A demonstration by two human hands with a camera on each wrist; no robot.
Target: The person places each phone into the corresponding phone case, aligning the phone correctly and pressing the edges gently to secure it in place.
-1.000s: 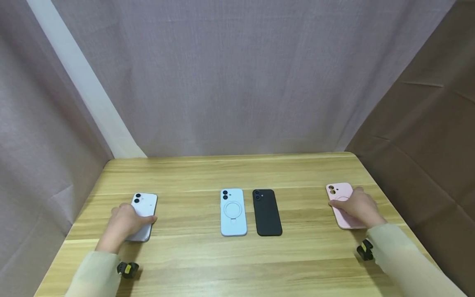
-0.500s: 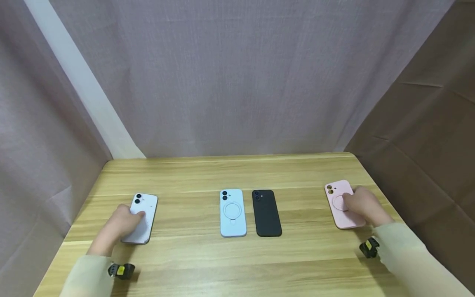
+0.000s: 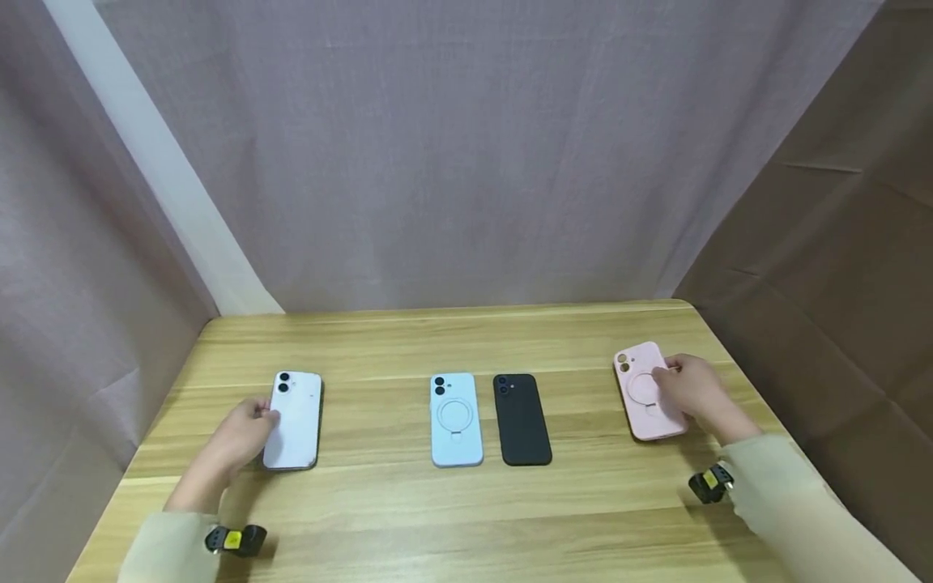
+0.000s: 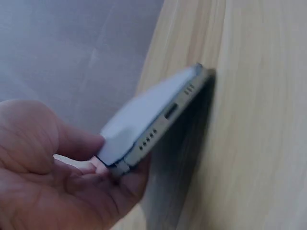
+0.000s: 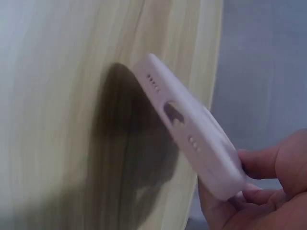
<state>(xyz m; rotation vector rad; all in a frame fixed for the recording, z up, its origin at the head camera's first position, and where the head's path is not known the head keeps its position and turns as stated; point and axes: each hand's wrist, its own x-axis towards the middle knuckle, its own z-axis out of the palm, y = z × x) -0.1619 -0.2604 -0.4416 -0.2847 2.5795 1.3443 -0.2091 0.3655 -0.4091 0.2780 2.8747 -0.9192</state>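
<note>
At the left of the table a white phone (image 3: pixel 297 421) lies back up in the grip of my left hand (image 3: pixel 239 433), thumb on its back and fingers under its left edge. The left wrist view shows the phone (image 4: pixel 148 115) tilted, its port end toward the camera and its outer side raised. On the right, my right hand (image 3: pixel 696 394) pinches a pink phone case (image 3: pixel 641 413) with a ring on its back. In the right wrist view the case (image 5: pixel 192 129) is tilted above its shadow, with the port cutout showing and the thumb on its back.
Between the hands a light blue phone case (image 3: pixel 457 449) with a ring and a black phone case (image 3: pixel 523 421) lie side by side on the wooden table (image 3: pixel 379 518). Grey curtains (image 3: pixel 466 162) hang behind and to the left, a brown cloth (image 3: pixel 831 308) to the right.
My left thumb has shifted from the phone's right edge to its left side, and the phone has moved slightly right. My right hand has lifted the pink case's side and brought it left.
</note>
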